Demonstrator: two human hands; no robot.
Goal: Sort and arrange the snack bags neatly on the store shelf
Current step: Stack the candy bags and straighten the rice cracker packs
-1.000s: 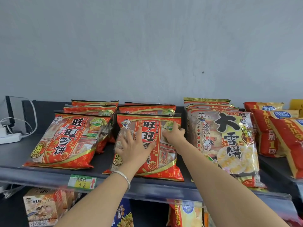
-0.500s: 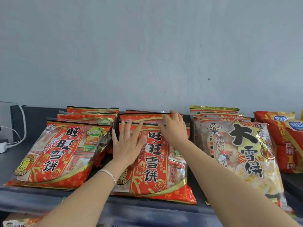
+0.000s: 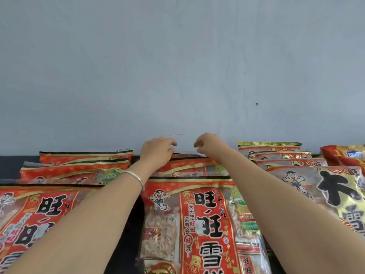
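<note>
In the middle of the frame, the left hand [image 3: 158, 150] and right hand [image 3: 209, 144] each hold a curled grip, pinching the top edge of the rear red bag [image 3: 188, 166] behind the front bag [image 3: 197, 224] on the shelf [image 3: 136, 224]

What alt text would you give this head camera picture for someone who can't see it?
A person's left hand and right hand reach over a middle stack of snack bags and curl fingers on the top edge of the rear red bag. More red bags lie to the left, yellow bags to the right, grey wall behind.

Left hand [image 3: 158, 150], right hand [image 3: 209, 144] — curled, outstretched
</note>
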